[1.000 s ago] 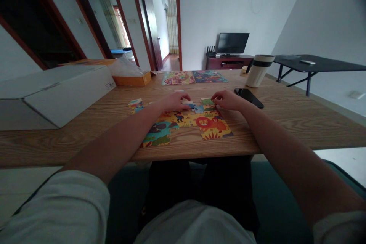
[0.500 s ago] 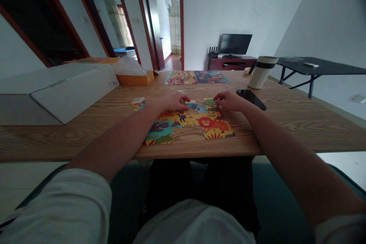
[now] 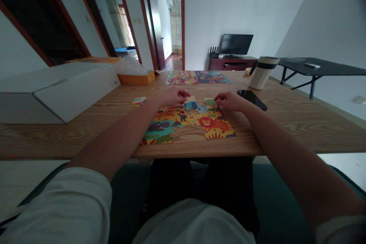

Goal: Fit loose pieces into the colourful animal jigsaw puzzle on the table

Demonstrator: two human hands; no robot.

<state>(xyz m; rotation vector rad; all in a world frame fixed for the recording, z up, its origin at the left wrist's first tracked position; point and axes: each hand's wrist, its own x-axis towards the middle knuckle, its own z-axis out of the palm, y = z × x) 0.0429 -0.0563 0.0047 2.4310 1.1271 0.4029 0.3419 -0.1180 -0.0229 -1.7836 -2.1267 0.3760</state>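
A partly joined jigsaw puzzle [image 3: 191, 118] with animal pictures lies on the wooden table before me. My left hand [image 3: 175, 97] is at its upper edge, fingers bent and closed on the pale top edge of the blue elephant puzzle piece [image 3: 190, 105]. At the upper right corner, my right hand [image 3: 228, 101] pinches the edge of the green tree puzzle piece [image 3: 211, 103]. The lion section [image 3: 215, 125] fills the lower right and the hippo section [image 3: 160, 127] the lower left. Bare wood shows between them. Loose pieces [image 3: 139, 101] lie left of my left hand, partly behind the forearm.
A white box [image 3: 77, 85] and an orange box [image 3: 137, 79] with clear plastic stand at left. Two picture sheets [image 3: 197, 77] lie at the far edge. To the right are a black phone [image 3: 252, 99] and a cream mug [image 3: 261, 74].
My left hand has shifted slightly up and away, and the elephant piece shows more fully, against its neighbours. My right hand stays at the tree piece.
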